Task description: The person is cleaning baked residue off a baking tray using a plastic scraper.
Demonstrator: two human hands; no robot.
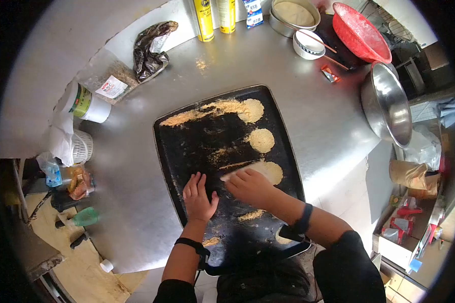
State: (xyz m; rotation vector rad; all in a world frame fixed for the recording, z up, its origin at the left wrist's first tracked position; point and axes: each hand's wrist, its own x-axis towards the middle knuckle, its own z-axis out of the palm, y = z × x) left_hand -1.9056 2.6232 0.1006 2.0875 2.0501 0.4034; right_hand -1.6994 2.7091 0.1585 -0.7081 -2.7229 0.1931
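Observation:
A large black tray (187, 146) lies on the steel table. Along its right side are several pale round dough pieces coated in crumbs, one of them (262, 140) near the middle. A strip of yellowish crumbs (187, 116) runs across the far end. My right hand (250, 187) is closed on a pale flat scraper (242, 169), whose edge touches the tray beside the third round. My left hand (198, 198) rests on the tray to the left, fingers apart and holding nothing.
A steel bowl (387, 103), a red basin (361, 33) and a white bowl (308, 45) stand at the right and back right. Yellow canisters (203, 20) line the back wall. A white tub (93, 106) and a basket (82, 146) are at the left.

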